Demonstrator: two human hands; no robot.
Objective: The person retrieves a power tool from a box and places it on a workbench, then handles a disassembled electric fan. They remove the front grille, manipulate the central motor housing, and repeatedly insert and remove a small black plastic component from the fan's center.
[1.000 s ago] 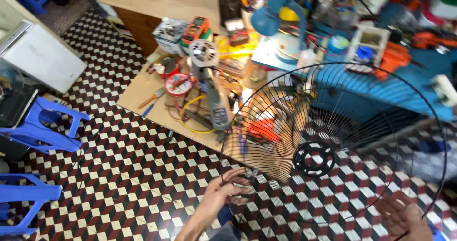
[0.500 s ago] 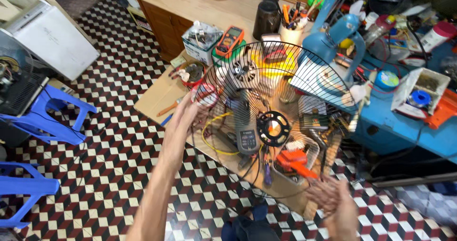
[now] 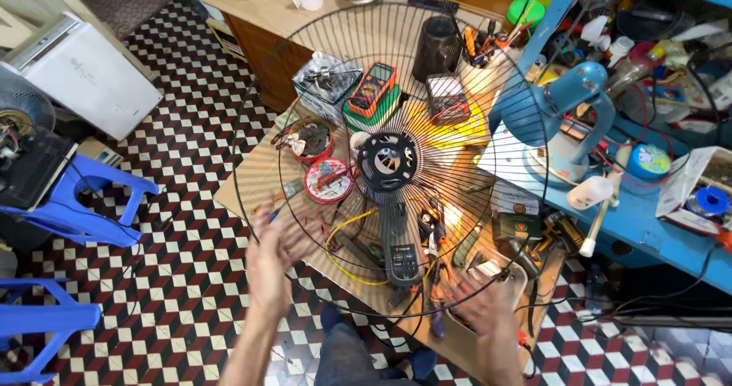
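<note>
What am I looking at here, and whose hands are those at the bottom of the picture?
The picture comes from a camera worn on a person's head, looking down, so the two bare hands are that person's own. The left hand and the right hand are blurred and spread, at the lower rim of a round wire fan guard with a black hub in its middle. Whether the fingers actually grip the wire, I cannot tell.

Behind the guard is a low wooden table crowded with repair things: a red round tin, an orange multimeter, yellow wire and hand tools. To the right stands a blue fan body on a blue bench. On the checkered floor to the left is a blue plastic stool.
</note>
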